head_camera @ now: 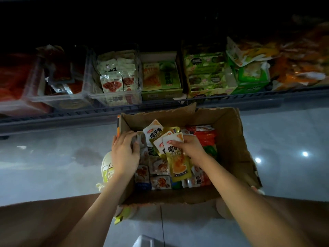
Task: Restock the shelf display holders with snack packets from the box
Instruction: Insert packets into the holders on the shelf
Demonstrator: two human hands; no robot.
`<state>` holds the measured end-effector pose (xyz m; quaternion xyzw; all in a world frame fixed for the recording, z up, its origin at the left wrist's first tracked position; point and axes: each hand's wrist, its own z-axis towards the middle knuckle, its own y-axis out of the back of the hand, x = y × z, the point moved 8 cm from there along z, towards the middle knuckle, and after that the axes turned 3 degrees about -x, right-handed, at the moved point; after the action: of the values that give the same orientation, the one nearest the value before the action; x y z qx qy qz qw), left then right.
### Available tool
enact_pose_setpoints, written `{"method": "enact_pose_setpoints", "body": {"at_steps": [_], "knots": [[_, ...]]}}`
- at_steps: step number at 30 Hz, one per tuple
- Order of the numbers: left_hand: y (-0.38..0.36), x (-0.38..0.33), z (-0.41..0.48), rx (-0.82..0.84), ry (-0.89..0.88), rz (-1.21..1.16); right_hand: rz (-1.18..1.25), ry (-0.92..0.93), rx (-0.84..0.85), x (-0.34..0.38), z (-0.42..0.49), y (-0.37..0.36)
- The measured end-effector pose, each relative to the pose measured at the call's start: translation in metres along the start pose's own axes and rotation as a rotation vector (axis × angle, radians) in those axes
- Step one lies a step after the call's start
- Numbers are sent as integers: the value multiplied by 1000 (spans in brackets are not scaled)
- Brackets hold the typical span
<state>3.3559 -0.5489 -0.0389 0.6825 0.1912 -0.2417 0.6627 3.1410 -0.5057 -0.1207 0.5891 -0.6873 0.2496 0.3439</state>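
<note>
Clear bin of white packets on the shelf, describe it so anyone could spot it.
On the dark shelf behind the cardboard box, just left of the green carton, stands a clear plastic bin. Its neighbour bin holds dark red packs; this one holds white packets picturing red food.

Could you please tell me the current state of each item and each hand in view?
cardboard box: open, flaps up, partly full.
yellow packets: fanned out, gripped by the right hand.
pale packets: inside the box, gripped by the left hand.
clear holder: upright, partly filled.
green display carton: open at the top, stocked.
</note>
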Motion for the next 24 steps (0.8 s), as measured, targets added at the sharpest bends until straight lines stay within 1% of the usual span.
{"method": "enact_pose_setpoints", "body": {"at_steps": [3,5,6,9,10,11,12,14,17,20,22,24], "knots": [[11,-14,-13,15,96,-43,167,-30,-36,11,-22,11],[13,-24,-21,74,203,-163,256,-49,-46,20,-36,19],[10,-26,-24,127,306,-288,290,-49,-41,25,-43,21],[-9,-40,-29,268,749,-863,328,-20,1,47,-67,27],[-13,-50,-29,306,822,-1002,318,-15,19,53,-76,28],[-14,-62,-27,338,835,-1101,300,-9,36,61,-85,28],[-12,-75,-24,355,808,-1170,290,-5,45,67,-94,29],[-4,-96,-16,340,727,-1215,303,11,34,80,-110,34],[16,-117,-9,274,622,-1203,392,41,-80,100,-131,56],[35,-127,-1,236,471,-1001,493,92,-219,124,-144,83],[45,-141,-1,277,366,-877,510,146,-263,142,-150,90],[51,-162,-6,336,310,-873,483,183,-281,158,-155,88]]}}
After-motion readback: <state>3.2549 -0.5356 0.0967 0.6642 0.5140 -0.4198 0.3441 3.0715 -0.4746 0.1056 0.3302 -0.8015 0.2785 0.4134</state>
